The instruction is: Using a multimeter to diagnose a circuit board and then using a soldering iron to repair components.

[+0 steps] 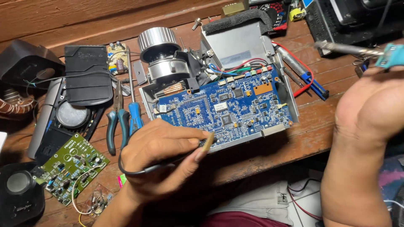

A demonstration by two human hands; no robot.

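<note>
Left hand pinches a thin black probe against the blue circuit board; right hand grips a silver-tipped teal soldering iron.

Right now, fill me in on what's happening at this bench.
A person sits at a wooden workbench over an opened device with a blue circuit board exposed. The left hand holds a black cable, its fingertips at the board's front edge. The right hand is raised, holding a soldering iron clear of the board.
</note>
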